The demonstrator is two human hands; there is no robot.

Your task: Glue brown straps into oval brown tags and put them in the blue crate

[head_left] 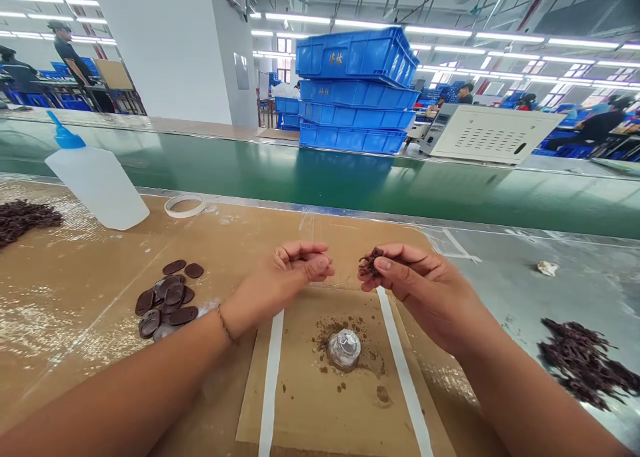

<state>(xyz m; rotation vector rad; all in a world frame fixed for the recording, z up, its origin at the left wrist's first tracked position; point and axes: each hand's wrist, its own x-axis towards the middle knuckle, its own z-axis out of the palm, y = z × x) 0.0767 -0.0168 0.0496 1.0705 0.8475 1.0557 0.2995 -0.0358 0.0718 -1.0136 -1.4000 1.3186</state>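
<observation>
My right hand (pixel 420 280) pinches a small bunch of dark brown stringy pieces (pixel 371 262) between thumb and fingers. To its left, my left hand (pixel 300 262) is closed, thumb against the fingers; anything inside is too small or hidden to make out. A gap separates the two hands. Below them, a small clear plastic cup-like piece (pixel 344 348) sits on a cardboard sheet (pixel 320 417), ringed by dark wet spots. Flat dark brown oval pieces (pixel 173 294) lie in a loose pile left of my left forearm. A heap of similar stringy pieces (pixel 587 364) rests at the right.
A white squeeze bottle (pixel 103 184) with a blue nozzle and a tape roll (pixel 185 206) stand at the left, near another dark stringy heap (pixel 25 220). Beyond runs a green conveyor belt (pixel 225 167). Stacked blue crates (pixel 355 97) and a pale metal box (pixel 490 134) are behind it.
</observation>
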